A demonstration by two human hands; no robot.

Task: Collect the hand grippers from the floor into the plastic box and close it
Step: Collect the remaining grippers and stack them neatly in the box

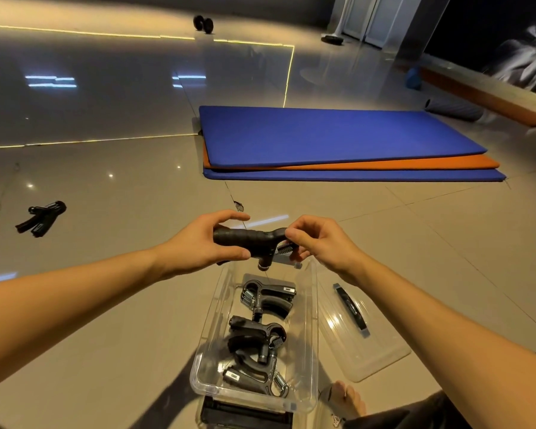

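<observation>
Both forearms (75, 292) were bare right to the frame edge. Left hand (198, 243) and right hand (319, 239) were bare as well. Dark fabric (415, 413) covered the leg at lower right. Foot (350, 397) had its toes exposed, with a dark band beside them; couldn't tell if that was a strap.
</observation>
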